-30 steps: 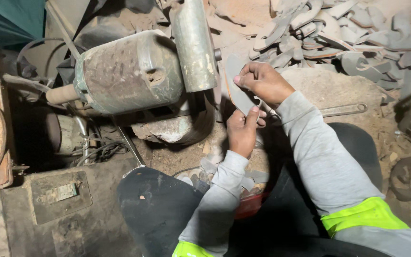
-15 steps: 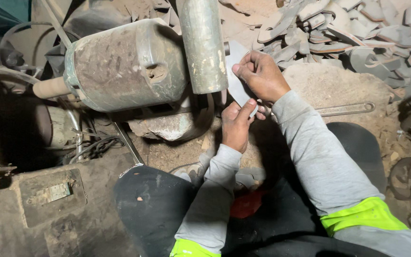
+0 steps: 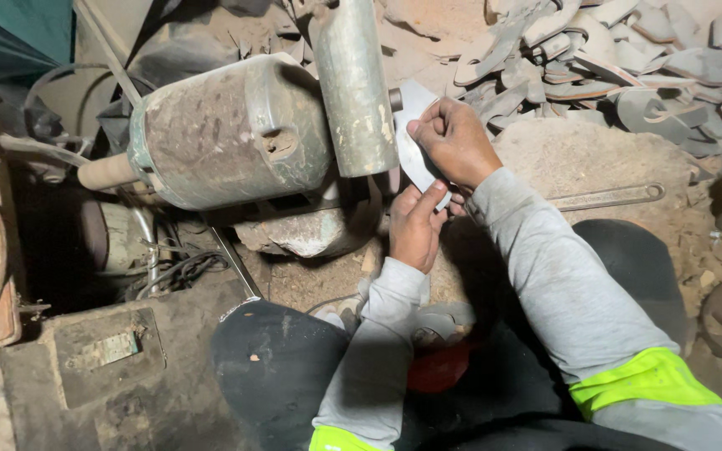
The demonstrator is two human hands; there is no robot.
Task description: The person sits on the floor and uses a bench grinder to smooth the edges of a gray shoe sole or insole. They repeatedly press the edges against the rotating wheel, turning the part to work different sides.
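Both of my hands grip a flat, pale grey metal blade (image 3: 411, 134) and hold it against the side of the grinder's wheel guard (image 3: 354, 83). My right hand (image 3: 455, 142) clasps the blade's upper part, fingers curled over its edge. My left hand (image 3: 415, 224) pinches the lower end from below. The rusty, drum-shaped motor housing (image 3: 227, 129) lies just left of the guard. Grey sleeves with bright yellow-green cuffs cover both arms.
A heap of several curved metal blanks (image 3: 612, 58) lies at the top right. A long wrench (image 3: 607, 198) rests on the dirt mound to the right. Cables (image 3: 177, 271) and a metal box (image 3: 106, 351) sit lower left, a red object (image 3: 436, 367) between my knees.
The view has drifted and the grinder sits further right in frame. Both hands have kept hold of the blade and brought it closer against the wheel guard.
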